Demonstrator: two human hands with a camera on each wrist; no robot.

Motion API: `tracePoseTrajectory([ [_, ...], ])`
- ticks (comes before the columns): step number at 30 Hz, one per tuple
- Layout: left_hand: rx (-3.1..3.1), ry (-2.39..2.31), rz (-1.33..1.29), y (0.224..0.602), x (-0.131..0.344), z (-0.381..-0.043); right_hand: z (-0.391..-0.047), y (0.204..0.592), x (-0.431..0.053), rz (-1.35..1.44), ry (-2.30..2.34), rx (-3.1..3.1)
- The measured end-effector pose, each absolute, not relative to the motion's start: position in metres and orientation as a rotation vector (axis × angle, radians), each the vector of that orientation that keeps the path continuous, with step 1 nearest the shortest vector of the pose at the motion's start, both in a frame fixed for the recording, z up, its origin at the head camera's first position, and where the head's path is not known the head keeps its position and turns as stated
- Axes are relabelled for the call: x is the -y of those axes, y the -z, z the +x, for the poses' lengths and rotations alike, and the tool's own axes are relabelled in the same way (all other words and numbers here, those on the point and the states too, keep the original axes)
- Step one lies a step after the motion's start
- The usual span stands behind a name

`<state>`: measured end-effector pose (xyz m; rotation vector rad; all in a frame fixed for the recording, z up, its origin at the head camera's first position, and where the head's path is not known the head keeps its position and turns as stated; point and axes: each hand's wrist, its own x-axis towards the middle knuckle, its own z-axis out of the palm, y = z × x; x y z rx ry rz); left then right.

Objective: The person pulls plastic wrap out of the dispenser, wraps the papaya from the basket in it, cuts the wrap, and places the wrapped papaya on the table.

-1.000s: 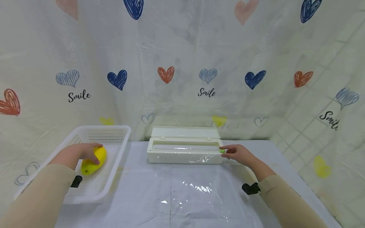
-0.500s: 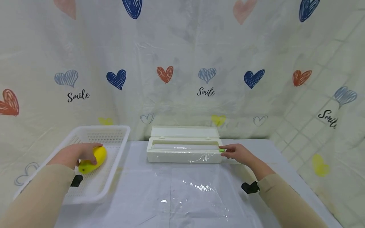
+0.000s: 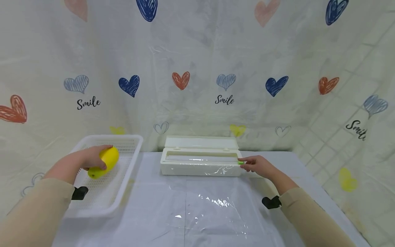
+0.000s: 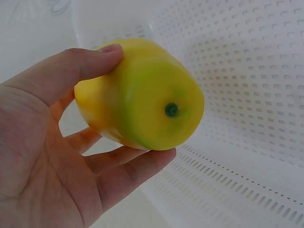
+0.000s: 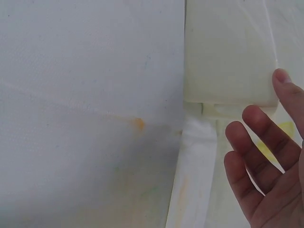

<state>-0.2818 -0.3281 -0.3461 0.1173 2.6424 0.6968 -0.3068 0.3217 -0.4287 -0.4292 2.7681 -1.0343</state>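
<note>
My left hand (image 3: 89, 158) holds a yellow mango (image 3: 109, 160) over the white basket (image 3: 115, 202), thumb on one side and fingers on the other. In the left wrist view the mango's greenish end with a dark green stem dot (image 4: 171, 110) faces the camera. My right hand (image 3: 257, 166) is at the right end of a white cling film box (image 3: 200, 169). Its thumb and forefinger pinch a small green slider (image 3: 241, 163) on the box's front edge. In the right wrist view the other fingers (image 5: 237, 166) are loosely bent, and the slider is hidden.
The box's lid (image 3: 202, 142) stands up at the back, with a film roll (image 3: 200, 158) inside. A sheet of clear film (image 3: 210, 209) lies over the white table (image 3: 148, 226) in front of it. Behind hangs a heart-printed curtain (image 3: 197, 44).
My left hand has lifted the mango up from the basket's floor and tilted it. The right hand has stayed at the box's right end.
</note>
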Motion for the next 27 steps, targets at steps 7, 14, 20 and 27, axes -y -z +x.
tracePoseTrajectory([
  [7, -2.786, -0.662, 0.348, 0.328, 0.318, -0.272, -0.306, 0.428, -0.322, -0.403, 1.039, -2.757],
  [14, -2.876, -0.656, 0.489, 0.306, 0.278, -0.255, -0.305, 0.428, -0.320, -0.406, 1.053, -2.738],
  [20, -2.901, -0.583, 0.595, 0.307, 0.230, -0.247, -0.303, 0.427, -0.317, -0.387, 1.047, -2.745],
  [27, -2.828, -0.595, 0.727, 0.319, 0.169, -0.229, -0.300, 0.426, -0.314, -0.272, 1.065, -2.732],
])
